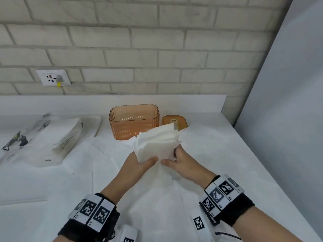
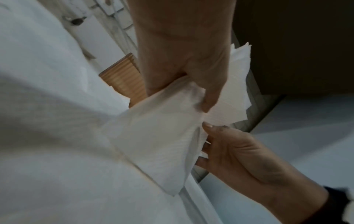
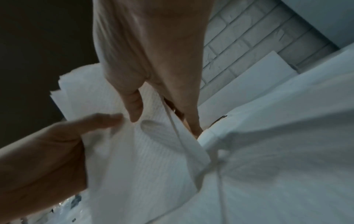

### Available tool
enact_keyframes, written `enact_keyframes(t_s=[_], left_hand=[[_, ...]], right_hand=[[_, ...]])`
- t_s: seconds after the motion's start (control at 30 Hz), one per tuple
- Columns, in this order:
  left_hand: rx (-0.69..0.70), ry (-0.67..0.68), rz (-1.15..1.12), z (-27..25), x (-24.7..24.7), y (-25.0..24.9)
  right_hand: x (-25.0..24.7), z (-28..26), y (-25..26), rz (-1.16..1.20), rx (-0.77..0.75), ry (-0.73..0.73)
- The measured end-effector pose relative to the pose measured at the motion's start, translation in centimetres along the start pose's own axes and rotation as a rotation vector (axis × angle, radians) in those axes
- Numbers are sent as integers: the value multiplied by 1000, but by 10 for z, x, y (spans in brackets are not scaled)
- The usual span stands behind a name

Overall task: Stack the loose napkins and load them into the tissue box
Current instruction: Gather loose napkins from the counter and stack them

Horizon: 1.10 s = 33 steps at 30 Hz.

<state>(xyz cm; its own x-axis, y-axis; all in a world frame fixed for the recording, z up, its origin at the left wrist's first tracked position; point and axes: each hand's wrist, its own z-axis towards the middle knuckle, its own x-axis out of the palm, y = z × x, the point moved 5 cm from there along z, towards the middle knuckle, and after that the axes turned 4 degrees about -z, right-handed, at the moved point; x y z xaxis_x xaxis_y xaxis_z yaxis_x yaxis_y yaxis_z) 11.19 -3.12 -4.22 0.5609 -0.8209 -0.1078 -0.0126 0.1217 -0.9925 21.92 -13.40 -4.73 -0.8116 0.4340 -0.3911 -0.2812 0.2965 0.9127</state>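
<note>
White paper, a whole uneven stack of square napkins (image 1: 157,142), is up off the counter and caught between both hands, right in front of the translucent orange ribbed tissue box (image 1: 133,120). The left hand (image 1: 138,165) has its thumb pressed over the near face of the stack with the fingers wrapped behind, a firm grip on the lower left corner. The right hand (image 1: 183,163) pinches the lower right edge, thumb on the front, fingers tucked round the back. The corners are fanned out at the top and don't line up. One sheet droops from the bottom of the bundle toward the counter, plain in the left wrist view (image 2: 159,145).

The box stands open and upright near the back edge of the white countertop (image 1: 218,154), looking empty through its walls. Its flat orange lid with a slot (image 1: 173,121) lies just beside it on the right, partly hidden behind the napkins. More loose white sheets (image 1: 97,163) lie spread flat under the hands. Off to the left sits a clear plastic packet of napkins (image 1: 57,142).
</note>
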Motion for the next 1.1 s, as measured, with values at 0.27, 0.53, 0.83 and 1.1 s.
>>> enact_keyframes(t_s=[0.27, 0.53, 0.83, 1.1], left_hand=[[-83, -361, -643, 16, -16, -8], [-107, -232, -847, 16, 14, -7], [-162, -72, -189, 18, -29, 8], [-151, 98, 201, 21, -18, 37]], right_hand=[[-18, 4, -21, 486, 201, -17], [-27, 12, -16, 817, 141, 34], [-63, 14, -12, 291, -34, -50], [-54, 27, -56, 112, 104, 0]])
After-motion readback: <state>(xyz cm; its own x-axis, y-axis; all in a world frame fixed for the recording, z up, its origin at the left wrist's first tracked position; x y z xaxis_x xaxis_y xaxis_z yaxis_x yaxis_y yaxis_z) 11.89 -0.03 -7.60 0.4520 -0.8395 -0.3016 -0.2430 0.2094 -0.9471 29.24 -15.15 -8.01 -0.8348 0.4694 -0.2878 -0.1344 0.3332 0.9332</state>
